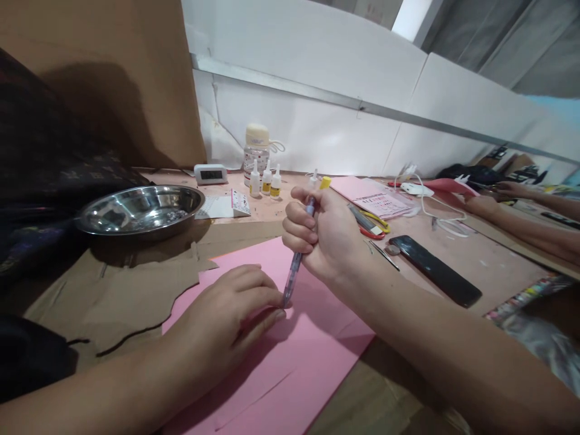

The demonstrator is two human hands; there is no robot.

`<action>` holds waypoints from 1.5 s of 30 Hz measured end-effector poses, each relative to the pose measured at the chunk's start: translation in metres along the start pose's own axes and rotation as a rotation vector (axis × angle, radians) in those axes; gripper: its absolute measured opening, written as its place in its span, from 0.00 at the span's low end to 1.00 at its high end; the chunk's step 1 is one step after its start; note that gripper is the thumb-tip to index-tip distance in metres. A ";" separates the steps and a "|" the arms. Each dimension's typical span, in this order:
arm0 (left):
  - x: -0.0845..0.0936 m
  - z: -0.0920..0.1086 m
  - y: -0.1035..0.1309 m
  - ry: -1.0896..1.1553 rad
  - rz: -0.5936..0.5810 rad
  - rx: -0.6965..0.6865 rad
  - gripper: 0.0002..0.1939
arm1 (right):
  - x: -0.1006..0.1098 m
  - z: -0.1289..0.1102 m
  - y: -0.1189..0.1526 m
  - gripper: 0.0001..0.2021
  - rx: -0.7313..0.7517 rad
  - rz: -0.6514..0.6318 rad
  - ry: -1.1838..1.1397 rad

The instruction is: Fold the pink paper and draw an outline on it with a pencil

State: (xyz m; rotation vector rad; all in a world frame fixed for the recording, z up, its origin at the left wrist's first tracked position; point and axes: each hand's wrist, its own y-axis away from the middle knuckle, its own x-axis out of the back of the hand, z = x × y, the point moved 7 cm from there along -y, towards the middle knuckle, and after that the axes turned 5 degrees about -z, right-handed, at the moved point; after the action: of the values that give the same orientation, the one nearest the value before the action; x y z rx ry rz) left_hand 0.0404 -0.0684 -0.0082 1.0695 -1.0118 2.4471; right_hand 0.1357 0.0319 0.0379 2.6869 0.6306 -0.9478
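Observation:
A pink sheet (pixel 272 374) lies on brown cardboard in front of me, with a thin slanting line near its lower part. My right hand (pixel 319 232) is closed in a fist round a translucent purple pen (pixel 295 266), which slants down toward the sheet. The fingers of my left hand (pixel 240 308) are bent and rest over the sheet, fingertips beside the pen's lower end. Whether those fingertips pinch something small at the pen's end is too hard to make out.
A metal bowl (pixel 140 211) stands at the left, near a small clock (pixel 211 174). Small glue bottles (pixel 267 181) stand before a cream-lidded bottle (pixel 257 142). A black phone (pixel 435 270), tweezers (pixel 383 255) and pliers (pixel 369 223) lie to the right. Another person's forearms (pixel 521 220) are at far right.

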 end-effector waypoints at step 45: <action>0.010 0.007 -0.001 0.109 0.008 0.043 0.12 | -0.003 -0.009 0.005 0.15 0.070 -0.038 0.005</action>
State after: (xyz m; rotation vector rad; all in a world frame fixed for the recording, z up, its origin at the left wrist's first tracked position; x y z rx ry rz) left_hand 0.0382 -0.0723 0.0027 0.9345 -0.9360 2.5140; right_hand 0.1414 0.0296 0.0469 2.7485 0.6631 -0.9908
